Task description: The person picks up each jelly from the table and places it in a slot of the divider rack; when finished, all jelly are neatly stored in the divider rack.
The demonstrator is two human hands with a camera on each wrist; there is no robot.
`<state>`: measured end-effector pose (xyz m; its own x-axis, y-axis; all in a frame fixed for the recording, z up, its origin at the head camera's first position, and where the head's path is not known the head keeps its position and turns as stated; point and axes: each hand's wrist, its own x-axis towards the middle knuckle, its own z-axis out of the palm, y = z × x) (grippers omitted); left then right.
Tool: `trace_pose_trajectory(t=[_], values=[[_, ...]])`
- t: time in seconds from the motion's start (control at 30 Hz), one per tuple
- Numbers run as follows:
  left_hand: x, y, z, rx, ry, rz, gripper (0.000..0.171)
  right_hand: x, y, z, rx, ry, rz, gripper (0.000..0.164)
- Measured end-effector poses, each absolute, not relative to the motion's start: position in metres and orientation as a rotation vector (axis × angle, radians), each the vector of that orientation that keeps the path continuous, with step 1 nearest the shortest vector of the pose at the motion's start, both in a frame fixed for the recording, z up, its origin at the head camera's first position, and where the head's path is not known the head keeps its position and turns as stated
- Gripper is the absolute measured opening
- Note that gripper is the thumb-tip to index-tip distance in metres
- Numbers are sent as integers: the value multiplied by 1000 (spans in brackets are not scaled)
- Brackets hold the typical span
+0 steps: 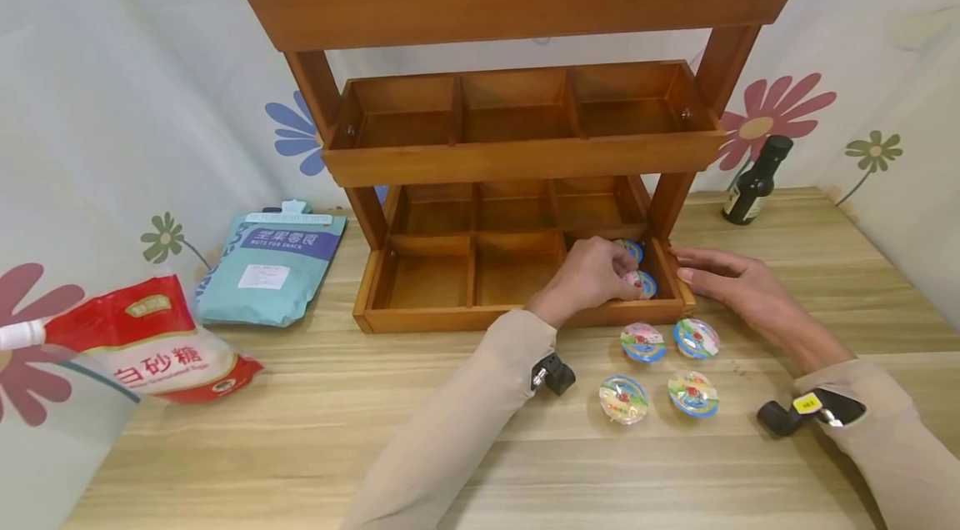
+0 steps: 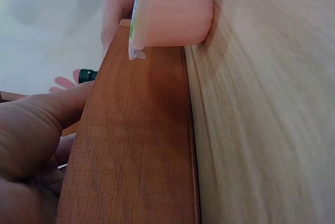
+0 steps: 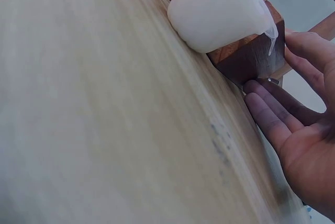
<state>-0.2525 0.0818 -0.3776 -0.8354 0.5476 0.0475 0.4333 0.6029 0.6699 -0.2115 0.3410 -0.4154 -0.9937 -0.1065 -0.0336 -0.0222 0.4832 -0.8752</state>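
My left hand [image 1: 588, 276] reaches over the front board into the bottom tier's front right compartment. Its thumb and fingers pinch a jelly cup [image 1: 642, 285] with a printed lid; a second cup [image 1: 632, 250] sits behind it in that compartment. With extended fingers, my right hand [image 1: 738, 284] touches the outer right end of the wooden rack [image 1: 525, 159]. On the table before the rack stand several more jelly cups [image 1: 642, 342], lids up. Close by the front board [image 2: 131, 130], the left wrist view shows a pink cup [image 2: 175, 12]; a whitish one [image 3: 217, 14] appears in the right wrist view.
Left of the rack lie a blue nut-snack bag [image 1: 270, 267] and a red-and-white sugar bag [image 1: 161, 342] with a white spout. At the back right stands a dark bottle [image 1: 756, 182]. The rack's upper tiers overhang the bottom one. Behind it hangs a flowered cloth [image 1: 112, 97].
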Motion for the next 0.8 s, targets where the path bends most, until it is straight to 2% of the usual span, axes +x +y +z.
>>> trace_pose_trajectory(t=[0.8], values=[[-251, 78, -377, 825, 2683, 1045, 33, -211, 339, -416, -137, 2607, -1614, 56]])
